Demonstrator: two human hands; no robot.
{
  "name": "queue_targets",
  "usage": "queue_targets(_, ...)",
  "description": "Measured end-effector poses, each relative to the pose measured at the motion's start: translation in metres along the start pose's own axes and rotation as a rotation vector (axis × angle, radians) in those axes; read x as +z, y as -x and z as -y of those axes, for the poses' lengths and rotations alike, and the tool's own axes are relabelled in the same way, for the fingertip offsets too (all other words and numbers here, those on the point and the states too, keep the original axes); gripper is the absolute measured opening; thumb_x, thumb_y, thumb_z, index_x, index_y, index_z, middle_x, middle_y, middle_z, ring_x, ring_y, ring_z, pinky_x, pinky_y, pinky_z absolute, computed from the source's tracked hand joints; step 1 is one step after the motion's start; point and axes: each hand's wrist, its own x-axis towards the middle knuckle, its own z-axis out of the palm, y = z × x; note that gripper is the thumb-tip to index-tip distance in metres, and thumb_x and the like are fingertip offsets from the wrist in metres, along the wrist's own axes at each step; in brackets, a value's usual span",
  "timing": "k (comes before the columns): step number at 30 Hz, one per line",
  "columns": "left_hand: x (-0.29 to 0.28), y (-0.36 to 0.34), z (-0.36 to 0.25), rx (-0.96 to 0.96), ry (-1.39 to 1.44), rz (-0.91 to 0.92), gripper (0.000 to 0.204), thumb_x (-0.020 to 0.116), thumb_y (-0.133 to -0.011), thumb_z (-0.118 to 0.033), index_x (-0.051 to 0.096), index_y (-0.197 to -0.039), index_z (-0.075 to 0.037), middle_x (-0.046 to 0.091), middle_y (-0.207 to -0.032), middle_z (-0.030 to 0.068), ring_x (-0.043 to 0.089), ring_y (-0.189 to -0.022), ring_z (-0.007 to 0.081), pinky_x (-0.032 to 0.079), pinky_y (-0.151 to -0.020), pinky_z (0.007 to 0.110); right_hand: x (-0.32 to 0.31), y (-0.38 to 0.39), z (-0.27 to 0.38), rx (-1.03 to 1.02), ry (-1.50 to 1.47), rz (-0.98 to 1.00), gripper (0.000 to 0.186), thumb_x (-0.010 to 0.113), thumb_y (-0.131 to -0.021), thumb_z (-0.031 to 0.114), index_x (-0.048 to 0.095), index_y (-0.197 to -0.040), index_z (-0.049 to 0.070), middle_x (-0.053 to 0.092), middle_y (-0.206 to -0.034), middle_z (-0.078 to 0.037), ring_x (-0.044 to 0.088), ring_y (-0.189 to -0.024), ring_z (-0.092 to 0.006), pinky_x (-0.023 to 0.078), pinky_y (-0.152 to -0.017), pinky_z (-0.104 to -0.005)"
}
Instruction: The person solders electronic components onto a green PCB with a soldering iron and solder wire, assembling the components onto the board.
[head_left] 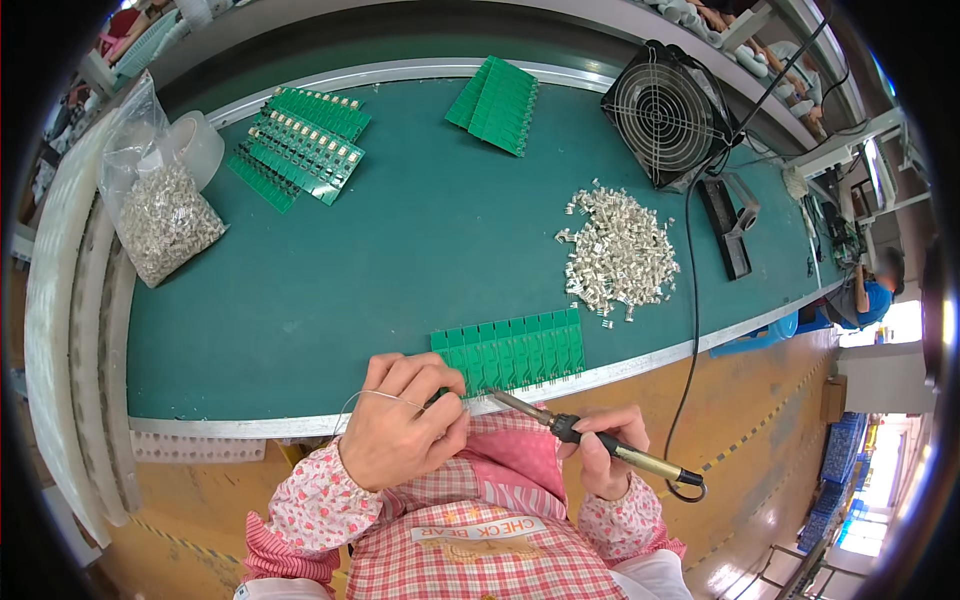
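Right hand (602,472) closed round soldering iron (655,464), tip at near edge of green board (510,348) — left hand (400,425) curled shut on thin wire (390,396)

We are in an electronics workshop or factory hall: our green-topped bench (400,250) bears green circuit boards (515,348) and a heap of small white parts (622,252); at its near edge, we hold a soldering iron (568,428); to its right, we see stacked blue crates (838,465) and striped floor tape (760,427).

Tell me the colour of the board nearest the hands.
The board is green, clearest in the head view.
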Motion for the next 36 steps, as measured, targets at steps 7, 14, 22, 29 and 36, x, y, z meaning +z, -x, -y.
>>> queue_targets(7,0.001,0.0,0.0,0.001,-0.021,0.003,0.018,0.069,-0.065,-0.01,0.052,-0.072,-0.01,0.056,-0.092,0.0019,0.055,-0.093,0.0222,0.039,-0.078,0.039,0.001,0.001,-0.006,0.001,-0.049,-0.003,0.013,0.059,-0.084,0.004,0.051,-0.092,-0.002,0.061,-0.069,-0.014,0.062,-0.054,-0.0157,0.049,-0.047,-0.0253)
queue_targets(14,0.0,0.001,-0.002,0.017,-0.053,0.011,0.017,0.069,-0.066,-0.01,0.052,-0.071,-0.01,0.056,-0.091,0.0013,0.056,-0.093,0.0208,0.039,-0.078,0.039,0.003,-0.002,-0.005,-0.099,0.017,0.04,0.013,0.057,-0.085,0.004,0.05,-0.093,-0.002,0.059,-0.065,-0.013,0.06,-0.051,-0.0156,0.047,-0.045,-0.0247)
queue_targets(22,0.001,0.005,0.0,-0.028,0.06,-0.086,0.021,0.068,-0.059,-0.005,0.048,-0.063,-0.01,0.061,-0.09,0.0026,0.061,-0.086,0.0206,0.039,-0.071,0.036,0.004,0.0,-0.001,-0.098,-0.025,-0.05,0.014,0.057,-0.084,0.005,0.049,-0.093,-0.003,0.058,-0.062,-0.014,0.058,-0.047,-0.017,0.044,-0.041,-0.0257)
queue_targets(29,-0.004,0.003,0.0,-0.045,0.088,-0.046,0.018,0.067,-0.061,-0.003,0.05,-0.067,-0.009,0.058,-0.093,0.0037,0.061,-0.09,0.021,0.041,-0.075,0.035,0.011,-0.004,-0.002,-0.115,-0.02,0.029,0.014,0.058,-0.082,0.002,0.051,-0.093,-0.003,0.058,-0.063,-0.013,0.058,-0.047,-0.0175,0.043,-0.042,-0.0259)
queue_targets(36,0.0,0.003,0.001,-0.058,0.099,-0.073,0.02,0.066,-0.057,-0.002,0.049,-0.065,-0.007,0.06,-0.093,0.0061,0.059,-0.088,0.0247,0.04,-0.07,0.037,0.013,-0.002,-0.007,-0.059,-0.008,0.028,0.012,0.059,-0.082,0.002,0.053,-0.092,-0.001,0.059,-0.064,-0.012,0.058,-0.048,-0.0162,0.043,-0.044,-0.0259)
